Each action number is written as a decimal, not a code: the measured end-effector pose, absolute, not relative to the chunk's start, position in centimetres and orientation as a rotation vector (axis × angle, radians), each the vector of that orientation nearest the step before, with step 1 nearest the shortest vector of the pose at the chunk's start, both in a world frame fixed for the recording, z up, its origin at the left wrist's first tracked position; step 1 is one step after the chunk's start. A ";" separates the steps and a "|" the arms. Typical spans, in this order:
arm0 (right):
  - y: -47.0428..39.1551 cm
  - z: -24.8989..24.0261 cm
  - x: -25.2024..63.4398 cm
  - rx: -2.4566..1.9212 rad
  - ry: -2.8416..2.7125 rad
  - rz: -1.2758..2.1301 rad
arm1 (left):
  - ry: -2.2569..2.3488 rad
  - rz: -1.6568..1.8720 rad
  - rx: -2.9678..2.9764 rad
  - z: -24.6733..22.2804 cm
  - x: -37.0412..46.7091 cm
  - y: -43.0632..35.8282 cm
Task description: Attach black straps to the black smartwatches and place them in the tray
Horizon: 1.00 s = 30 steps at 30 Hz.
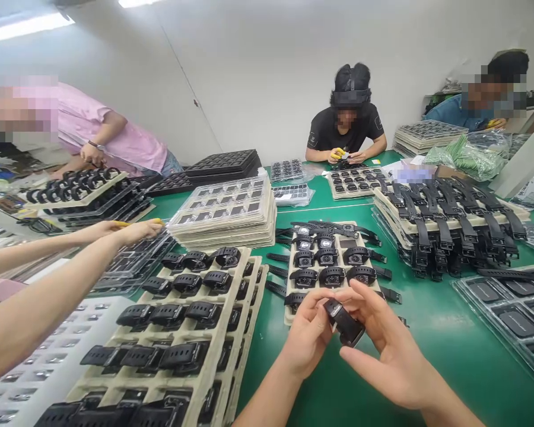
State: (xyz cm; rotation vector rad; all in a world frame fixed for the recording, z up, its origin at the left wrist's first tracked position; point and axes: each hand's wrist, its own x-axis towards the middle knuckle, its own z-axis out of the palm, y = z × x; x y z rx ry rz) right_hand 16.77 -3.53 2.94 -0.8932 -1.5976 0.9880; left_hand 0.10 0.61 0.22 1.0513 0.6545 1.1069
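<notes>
Black watch held in the left grip, right grip open beside it.
The left grip [309,332] pinches the black watch [345,325] between thumb and fingers, above the green counter [445,332]; the right grip [389,350] is spread around the watch's other side, though whether its fingertips touch is unclear; just beyond lies a pale tray [288,315] of watches, straps jutting over its sides; to the left stand stacked beige trays [237,290] with strapped watches in rows; to the right, a tray stack [389,219] draped with black straps and a clear tray [465,296] of dark squares; opposite, a person in black [347,133] handles something small.
</notes>
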 end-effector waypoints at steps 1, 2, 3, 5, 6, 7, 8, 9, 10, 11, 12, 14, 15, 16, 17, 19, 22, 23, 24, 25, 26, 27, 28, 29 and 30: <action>-3.3 3.0 16.9 -0.912 -1.633 0.940 | 0.686 1.145 1.126 0.3 0.1 0.6; -2.9 3.0 17.1 -0.936 -1.688 0.870 | 0.733 1.198 1.233 0.4 0.0 0.6; -2.5 3.1 17.4 -0.967 -1.751 0.778 | 0.790 1.265 1.374 0.5 0.0 0.6; -1.7 3.2 18.0 -1.061 -1.859 0.589 | 0.889 1.411 1.689 0.9 0.0 0.5; -1.4 3.4 18.3 -1.110 -1.898 0.535 | 0.906 1.466 1.824 1.0 0.0 0.4; -1.3 3.5 18.6 -1.145 -1.932 0.527 | 0.896 1.500 1.926 1.2 0.0 0.3; -1.2 3.7 18.9 -1.162 -1.967 0.566 | 0.865 1.521 1.992 1.3 0.0 0.3; -1.2 3.9 19.2 -1.160 -2.006 0.635 | 0.830 1.526 2.026 1.3 0.0 0.2; -1.3 4.2 19.5 -1.146 -2.048 0.710 | 0.806 1.523 2.043 1.3 0.0 0.1; -1.3 4.5 19.8 -1.136 -2.079 0.763 | 0.797 1.523 2.055 1.3 0.1 0.0; -1.1 4.9 20.3 -1.146 -2.090 0.775 | 0.800 1.530 2.067 1.2 0.1 -0.1; 0.3 5.5 21.4 -1.228 -2.048 0.673 | 0.845 1.557 2.089 1.0 0.1 -0.4; 1.5 5.8 22.1 -1.293 -2.002 0.585 | 0.879 1.567 2.097 0.9 0.2 -0.5; 3.1 6.0 22.8 -1.367 -1.947 0.496 | 0.913 1.570 2.102 0.8 0.2 -0.7; 5.0 6.1 23.6 -1.457 -1.885 0.426 | 0.941 1.565 2.105 0.7 0.3 -0.8; 9.2 6.0 24.8 -1.599 -1.797 0.393 | 0.981 1.553 2.110 0.6 0.4 -1.0; 14.8 4.8 25.7 -1.618 -1.846 0.475 | 1.007 1.528 2.115 0.4 0.6 -1.0; 16.1 4.2 25.8 -1.618 -1.880 0.530 | 1.012 1.521 2.117 0.4 0.6 -1.0; 17.1 3.6 25.8 -1.622 -1.913 0.586 | 1.013 1.518 2.124 0.3 0.7 -0.9; 17.8 3.0 25.9 -1.630 -1.941 0.634 | 1.008 1.517 2.139 0.2 0.8 -0.8; 18.2 2.5 26.0 -1.643 -1.963 0.668 | 1.003 1.520 2.158 0.2 0.9 -0.8; 18.5 2.1 26.1 -1.661 -1.980 0.683 | 0.997 1.527 2.177 0.1 0.9 -0.7; 18.5 1.8 26.3 -1.681 -1.993 0.682 | 0.992 1.541 2.194 0.1 1.0 -0.7; 18.5 1.6 26.4 -1.700 -2.007 0.673 | 0.992 1.556 2.204 0.1 1.0 -0.7; 18.5 1.7 26.6 -1.715 -2.025 0.660 | 0.998 1.571 2.207 0.2 1.1 -0.7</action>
